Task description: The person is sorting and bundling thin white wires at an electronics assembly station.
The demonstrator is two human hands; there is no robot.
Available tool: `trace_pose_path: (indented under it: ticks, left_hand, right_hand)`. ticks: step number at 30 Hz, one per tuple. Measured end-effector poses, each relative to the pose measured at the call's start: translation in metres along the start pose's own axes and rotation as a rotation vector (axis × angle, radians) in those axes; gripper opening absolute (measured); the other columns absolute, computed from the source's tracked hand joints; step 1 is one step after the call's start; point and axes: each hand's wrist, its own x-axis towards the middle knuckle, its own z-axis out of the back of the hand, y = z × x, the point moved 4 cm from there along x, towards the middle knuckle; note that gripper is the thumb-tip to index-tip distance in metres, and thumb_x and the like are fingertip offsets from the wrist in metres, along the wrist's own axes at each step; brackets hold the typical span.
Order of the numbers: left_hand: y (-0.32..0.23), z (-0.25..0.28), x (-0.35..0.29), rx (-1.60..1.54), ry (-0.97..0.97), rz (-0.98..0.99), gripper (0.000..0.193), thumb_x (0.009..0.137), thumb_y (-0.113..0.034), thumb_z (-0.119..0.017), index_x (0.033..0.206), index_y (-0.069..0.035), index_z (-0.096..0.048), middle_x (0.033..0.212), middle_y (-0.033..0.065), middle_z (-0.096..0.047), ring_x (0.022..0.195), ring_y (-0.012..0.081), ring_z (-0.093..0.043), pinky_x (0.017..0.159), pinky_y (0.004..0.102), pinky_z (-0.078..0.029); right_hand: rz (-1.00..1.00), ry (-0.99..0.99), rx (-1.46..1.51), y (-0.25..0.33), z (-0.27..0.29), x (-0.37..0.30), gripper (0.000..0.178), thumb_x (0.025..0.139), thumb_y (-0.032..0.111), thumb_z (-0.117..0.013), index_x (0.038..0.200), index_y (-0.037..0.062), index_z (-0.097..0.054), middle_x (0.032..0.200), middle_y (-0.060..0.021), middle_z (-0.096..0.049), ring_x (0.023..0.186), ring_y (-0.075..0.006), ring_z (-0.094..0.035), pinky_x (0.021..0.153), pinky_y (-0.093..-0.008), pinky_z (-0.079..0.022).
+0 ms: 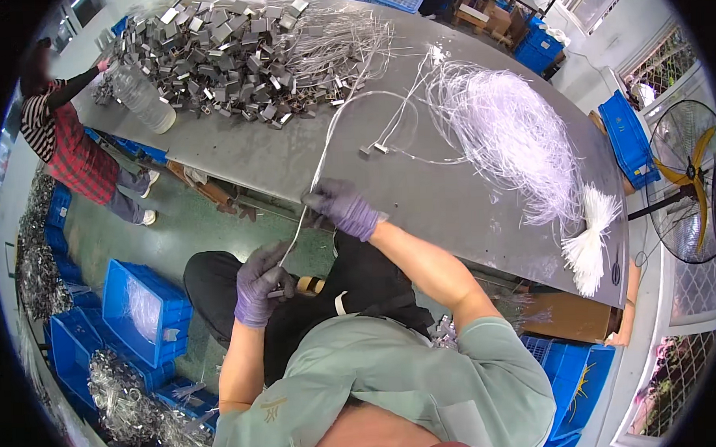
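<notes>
Both my hands wear purple gloves. My left hand (259,282) is closed low over my lap, pinching the near end of a bundle of thin white cords (329,138) and a small tool with a wooden handle (309,285). My right hand (343,207) grips the same bundle higher up, at the near edge of the grey metal table (293,159). The cords run taut from my left hand through my right hand and arc away over the table to small metal ends (375,149).
A heap of small metal clips (218,51) covers the far table, with a tangle of white cords (513,139) and a cord bunch (591,239) at right. Blue crates (144,310) hold parts on the floor at left. Another person (71,147) sits beyond. A fan (688,180) stands right.
</notes>
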Motion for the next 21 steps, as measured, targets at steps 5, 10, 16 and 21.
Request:
trace_pose_path:
  ticks: [5,10,16,21]
  left_hand:
    - [-0.007,-0.011,0.022,0.154,0.139,0.038,0.059,0.078,-0.027,-0.062,0.126,0.001,-0.042,0.122,0.0217,-0.052,0.051,0.0159,-0.054,0.043,0.0234,-0.04]
    - [-0.026,-0.037,0.081,0.399,0.098,-0.084,0.054,0.088,-0.032,-0.049,0.125,0.006,-0.041,0.098,0.0118,-0.062,0.052,0.0134,-0.052,0.046,0.0222,-0.04]
    - [-0.024,-0.051,0.133,0.133,0.007,-0.071,0.064,0.091,-0.04,-0.049,0.132,0.004,-0.031,0.101,0.0153,-0.062,0.045,0.0128,-0.052,0.039,0.0217,-0.036]
    - [-0.014,-0.043,0.162,0.211,-0.049,-0.058,0.064,0.091,-0.043,-0.048,0.134,0.002,-0.03,0.097,0.0141,-0.062,0.046,0.0133,-0.053,0.039,0.0221,-0.038]
  right_hand:
    - [-0.109,0.142,0.085,0.023,0.037,0.019,0.031,0.085,0.022,-0.061,0.102,-0.0039,-0.055,0.075,-0.0115,-0.062,0.059,-0.0175,-0.061,0.053,-0.0294,-0.051]
    - [0.008,-0.068,0.023,0.047,0.068,0.037,0.027,0.084,0.022,-0.063,0.092,-0.003,-0.057,0.071,-0.0089,-0.061,0.055,-0.0164,-0.059,0.051,-0.0287,-0.049]
    - [-0.046,-0.091,0.019,0.029,0.048,0.048,0.023,0.084,0.019,-0.062,0.087,-0.003,-0.06,0.068,-0.0082,-0.061,0.054,-0.0127,-0.058,0.049,-0.0238,-0.047]
    - [-0.12,-0.124,0.112,0.017,0.046,0.059,0.021,0.086,0.018,-0.06,0.086,-0.003,-0.059,0.067,-0.0079,-0.06,0.052,-0.0148,-0.057,0.048,-0.0255,-0.046]
